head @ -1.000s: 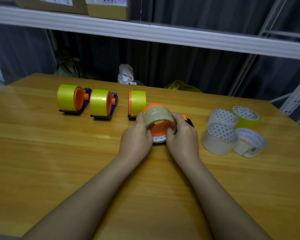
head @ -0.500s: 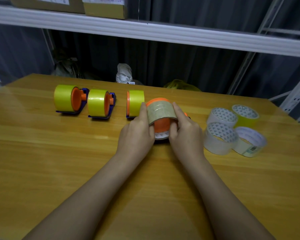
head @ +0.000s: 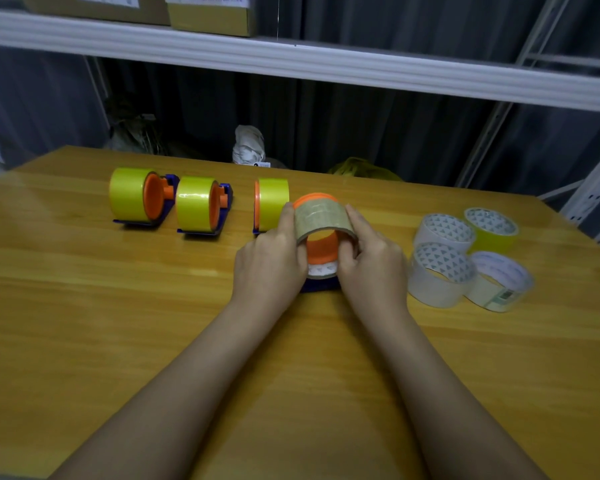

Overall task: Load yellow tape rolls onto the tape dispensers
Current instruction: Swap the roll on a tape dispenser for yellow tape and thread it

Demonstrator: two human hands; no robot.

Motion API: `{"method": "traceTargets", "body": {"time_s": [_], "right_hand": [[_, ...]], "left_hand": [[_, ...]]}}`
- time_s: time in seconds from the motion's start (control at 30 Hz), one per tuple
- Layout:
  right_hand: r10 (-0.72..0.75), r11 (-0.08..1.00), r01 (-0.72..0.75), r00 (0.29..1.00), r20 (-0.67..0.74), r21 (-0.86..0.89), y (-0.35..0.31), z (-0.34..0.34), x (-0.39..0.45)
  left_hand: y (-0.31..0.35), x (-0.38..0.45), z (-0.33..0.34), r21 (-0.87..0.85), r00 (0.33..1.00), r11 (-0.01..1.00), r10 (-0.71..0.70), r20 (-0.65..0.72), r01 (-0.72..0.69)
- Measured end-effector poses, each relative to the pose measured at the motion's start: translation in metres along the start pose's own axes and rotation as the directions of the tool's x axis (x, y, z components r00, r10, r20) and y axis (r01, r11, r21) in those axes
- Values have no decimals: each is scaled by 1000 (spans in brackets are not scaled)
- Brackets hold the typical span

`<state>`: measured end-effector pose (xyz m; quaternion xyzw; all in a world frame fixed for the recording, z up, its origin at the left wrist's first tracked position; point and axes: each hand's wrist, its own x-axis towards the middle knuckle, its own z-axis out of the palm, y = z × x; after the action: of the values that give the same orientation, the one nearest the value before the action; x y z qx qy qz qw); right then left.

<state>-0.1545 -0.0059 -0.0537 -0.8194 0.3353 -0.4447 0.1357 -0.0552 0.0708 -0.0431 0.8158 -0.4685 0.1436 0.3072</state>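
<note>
Both hands, left [head: 269, 261] and right [head: 373, 261], are pinching a brownish roll [head: 323, 220] by its outer band, half over the orange hub [head: 321, 251] between them. It is looking light, stiff and slick, so gripping opposite sides suits it. A spare yellow roll [head: 492, 230] is lying well right of the right hand, with three loaded dispensers [head: 201, 209] left of the left hand

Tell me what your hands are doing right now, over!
Left hand and right hand both gripping the brownish tape roll on the orange dispenser hub. Three yellow-loaded dispensers behind. Spare rolls at right, nothing blocking.
</note>
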Motion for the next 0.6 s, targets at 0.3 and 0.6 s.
{"method": "traceTargets", "body": {"time_s": [0.3,0.6], "right_hand": [[157,971,-149,987,-31,185,9,-7,9],[232,915,-222,973,13,335,10,0,4]], "left_hand": [[-5,1,-1,-414,1000,910,8,24,3],[-2,-1,1,-455,971,882,-15,237,125]]}}
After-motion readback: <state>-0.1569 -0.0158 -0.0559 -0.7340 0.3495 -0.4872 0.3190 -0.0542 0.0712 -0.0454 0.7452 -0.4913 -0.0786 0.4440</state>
